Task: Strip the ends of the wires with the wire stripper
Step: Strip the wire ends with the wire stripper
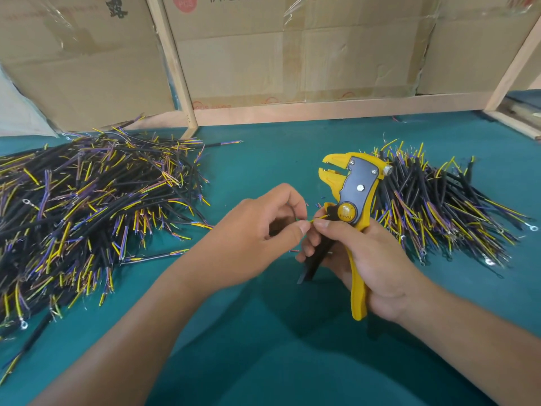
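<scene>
My left hand [257,230] pinches one thin yellow-green wire [317,220] between thumb and forefinger, the rest of the fingers curled loosely; the black sheath of that cable is mostly hidden in my palm. My right hand [363,259] is wrapped round the handles of the wire stripper [351,197], thumb up near the yellow dial, and the wire's free tip sits right at that thumb. Stripper is held upright, jaws apart and pointing away from me toward the far edge of the desk [263,332], nothing in them. So the conductor isn't in the tool yet; I judge I'm sorting out a single core before feeding it in. Both hands are over the middle of the desk, above the green cover. Big pile of cables [87,206] spreads along the left edge, a smaller pile [439,206] sits toward the right edge just behind the stripper. Many ends in both show bare strands, a few carry ring terminals, but I can't tell which pile is finished and which is pending. Best guess: well into the batch, with plenty left. Cardboard sheets [292,54] in a wooden frame stand along the far edge.
</scene>
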### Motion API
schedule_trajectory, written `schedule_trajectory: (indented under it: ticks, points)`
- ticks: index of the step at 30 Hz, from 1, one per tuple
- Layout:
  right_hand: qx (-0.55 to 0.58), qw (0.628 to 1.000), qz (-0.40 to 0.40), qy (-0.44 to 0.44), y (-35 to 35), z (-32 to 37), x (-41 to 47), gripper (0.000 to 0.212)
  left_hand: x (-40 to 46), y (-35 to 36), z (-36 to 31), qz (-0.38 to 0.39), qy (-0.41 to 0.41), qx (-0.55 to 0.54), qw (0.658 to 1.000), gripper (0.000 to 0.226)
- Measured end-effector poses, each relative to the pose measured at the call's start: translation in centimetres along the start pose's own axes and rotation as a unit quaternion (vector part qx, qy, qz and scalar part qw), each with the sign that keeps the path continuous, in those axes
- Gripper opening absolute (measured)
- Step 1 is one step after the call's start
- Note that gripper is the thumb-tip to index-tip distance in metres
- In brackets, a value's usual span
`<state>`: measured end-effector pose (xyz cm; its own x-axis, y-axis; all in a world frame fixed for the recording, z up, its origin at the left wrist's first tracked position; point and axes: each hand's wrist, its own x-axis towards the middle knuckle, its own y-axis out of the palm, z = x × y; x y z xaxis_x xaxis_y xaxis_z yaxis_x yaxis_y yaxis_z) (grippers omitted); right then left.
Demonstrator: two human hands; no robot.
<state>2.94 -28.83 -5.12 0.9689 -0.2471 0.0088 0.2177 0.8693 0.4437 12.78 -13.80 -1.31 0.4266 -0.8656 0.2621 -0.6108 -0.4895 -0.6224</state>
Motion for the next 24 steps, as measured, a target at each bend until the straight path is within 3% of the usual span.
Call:
schedule_trajectory:
  ticks: [7,18,24]
  points:
    - [0.011,1.000,0.014,-0.009,-0.02,0.26,0.09,0.007,-0.04,-0.38,0.12,-0.058,0.005,0.046,0.997,0.012]
    - [0.008,1.000,0.001,-0.015,-0.29,0.20,0.22,0.010,-0.08,-0.10,0.09,-0.043,0.015,0.041,0.998,0.006]
    - [-0.029,0.999,-0.003,-0.027,-0.49,0.11,0.21,0.008,-0.08,0.28,0.13,-0.021,0.004,-0.070,0.997,0.006]
